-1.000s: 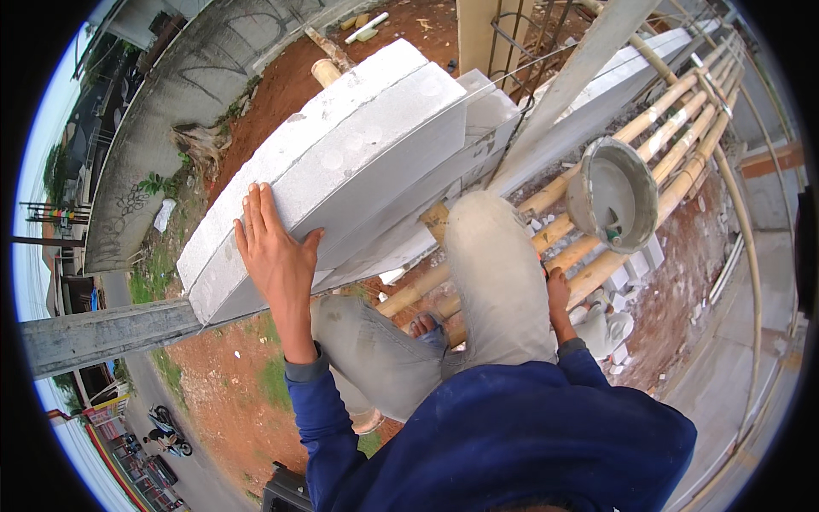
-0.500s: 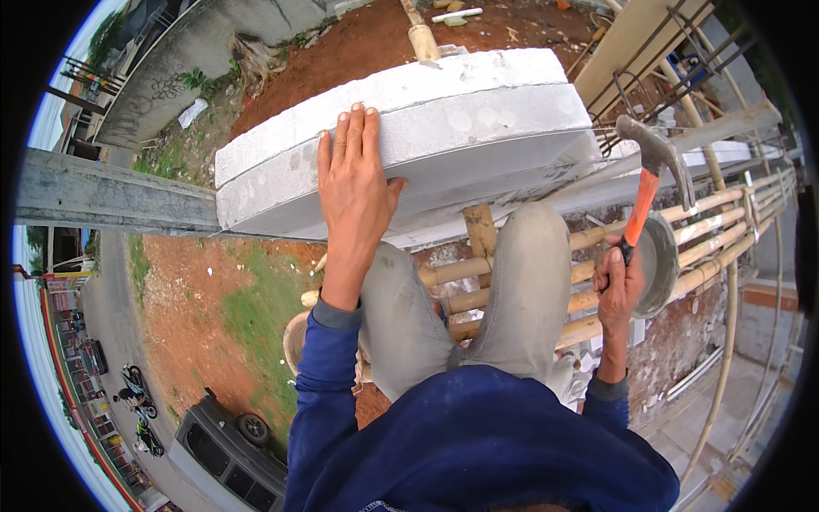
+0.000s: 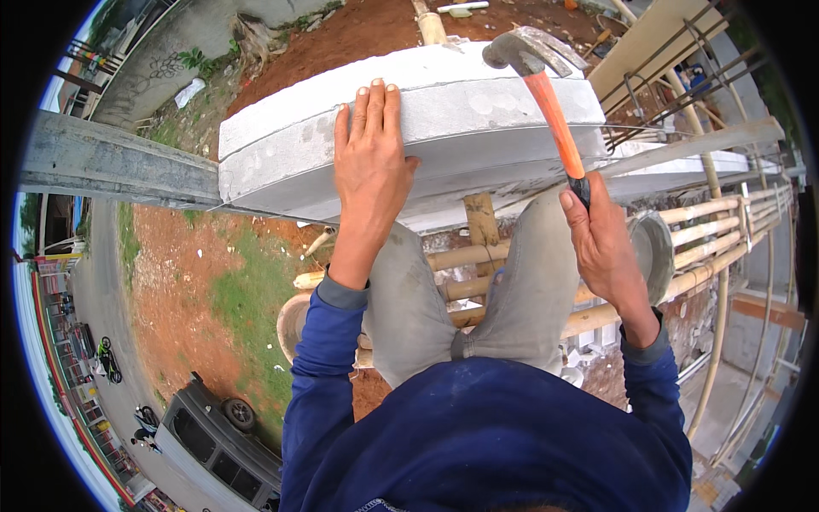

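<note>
My left hand lies flat on a white lightweight concrete block, its fingers stretched over the top and the thumb out to the side. Behind that block runs a second pale strip of block, parted from it by a thin seam. In my right hand is a claw hammer with an orange handle and black grip. The fingers wrap round the grip, and the metal head is raised over the right part of the blocks. A thin string stretches along the block's near edge.
Bamboo scaffold poles run below me and to the right, where a mortar-stained bucket stands. A grey concrete beam or column meets the blocks' left end. Steel bars stick out at upper right. A car stands far below.
The hammer has swung up and left, from beside the wall's right end to over the blocks, with my right hand. My left hand stays flat on the block.
</note>
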A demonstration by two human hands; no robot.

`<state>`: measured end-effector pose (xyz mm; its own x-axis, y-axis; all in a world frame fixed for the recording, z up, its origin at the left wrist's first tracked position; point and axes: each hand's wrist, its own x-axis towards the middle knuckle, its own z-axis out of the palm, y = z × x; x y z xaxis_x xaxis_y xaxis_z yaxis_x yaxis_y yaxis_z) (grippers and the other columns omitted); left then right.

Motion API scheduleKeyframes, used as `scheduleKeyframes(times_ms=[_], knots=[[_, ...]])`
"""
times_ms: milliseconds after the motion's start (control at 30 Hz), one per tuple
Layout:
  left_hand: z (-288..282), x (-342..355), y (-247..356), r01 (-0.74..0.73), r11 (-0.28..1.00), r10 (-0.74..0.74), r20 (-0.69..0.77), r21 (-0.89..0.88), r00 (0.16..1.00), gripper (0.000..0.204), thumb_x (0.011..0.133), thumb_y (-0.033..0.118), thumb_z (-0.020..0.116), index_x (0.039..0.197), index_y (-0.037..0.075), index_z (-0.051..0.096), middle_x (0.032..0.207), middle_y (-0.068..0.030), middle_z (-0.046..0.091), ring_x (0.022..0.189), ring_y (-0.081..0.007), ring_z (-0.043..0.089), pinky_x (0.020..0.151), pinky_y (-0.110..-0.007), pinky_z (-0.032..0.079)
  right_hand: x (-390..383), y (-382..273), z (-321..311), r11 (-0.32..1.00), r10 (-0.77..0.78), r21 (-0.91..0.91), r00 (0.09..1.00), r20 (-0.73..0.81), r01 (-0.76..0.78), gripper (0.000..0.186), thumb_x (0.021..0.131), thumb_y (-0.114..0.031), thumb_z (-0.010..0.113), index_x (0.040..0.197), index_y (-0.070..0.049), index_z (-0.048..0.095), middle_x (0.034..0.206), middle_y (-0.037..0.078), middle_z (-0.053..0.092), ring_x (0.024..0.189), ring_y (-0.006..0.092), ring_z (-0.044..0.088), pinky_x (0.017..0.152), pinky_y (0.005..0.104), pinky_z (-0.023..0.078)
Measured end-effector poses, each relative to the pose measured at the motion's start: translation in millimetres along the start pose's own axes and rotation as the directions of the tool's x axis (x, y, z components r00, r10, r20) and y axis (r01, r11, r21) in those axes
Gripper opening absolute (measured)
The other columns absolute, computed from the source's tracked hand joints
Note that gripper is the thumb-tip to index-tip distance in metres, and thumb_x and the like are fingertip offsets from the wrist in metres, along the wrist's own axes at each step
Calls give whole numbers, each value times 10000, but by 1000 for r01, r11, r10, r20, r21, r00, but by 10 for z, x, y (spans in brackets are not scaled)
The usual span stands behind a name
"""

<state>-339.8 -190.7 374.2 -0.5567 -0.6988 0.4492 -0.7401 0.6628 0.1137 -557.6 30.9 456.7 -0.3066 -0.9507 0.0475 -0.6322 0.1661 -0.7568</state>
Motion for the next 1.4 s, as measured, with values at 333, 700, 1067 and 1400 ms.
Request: scheduleKeyframes(times_ms=[333,700,1067,1400], knots=[[111,-30,-55,-19,999,22,-91,31,996,1004,706,145,974,1575,-27,502,1643,-235,522,1547,-375,487,1317,-512,345,42,119,204,903,346,187,913,215,-386,340,1186,-407,551,1089,-83,582,661,-59,405,481,36,350,415,244,300],[129,-29,-44,-34,999,33,-67,-23,997,1057,690,120,985,1598,-28,465,1664,-230,500,1574,-374,453,1317,-511,342,882,-408,162,979,104,163,988,114,-122,391,1176,-438,567,1001,-94,510,699,-74,404,530,31,362,445,260,325],[141,-48,-61,-40,999,40,-111,-3,993,981,697,104,948,1560,-43,503,1633,-242,525,1547,-385,483,1313,-514,344,838,-552,205,955,219,168,962,162,-245,376,1168,-431,587,997,-115,478,686,-73,412,502,30,341,411,256,318],[118,-45,-50,-47,998,40,-186,-31,982,688,843,-23,692,1511,-98,546,1585,-275,564,1507,-407,525,1290,-526,369,898,-341,240,919,299,151,894,333,-364,362,1158,-407,595,1012,-87,510,686,-53,406,437,27,355,339,241,339]])
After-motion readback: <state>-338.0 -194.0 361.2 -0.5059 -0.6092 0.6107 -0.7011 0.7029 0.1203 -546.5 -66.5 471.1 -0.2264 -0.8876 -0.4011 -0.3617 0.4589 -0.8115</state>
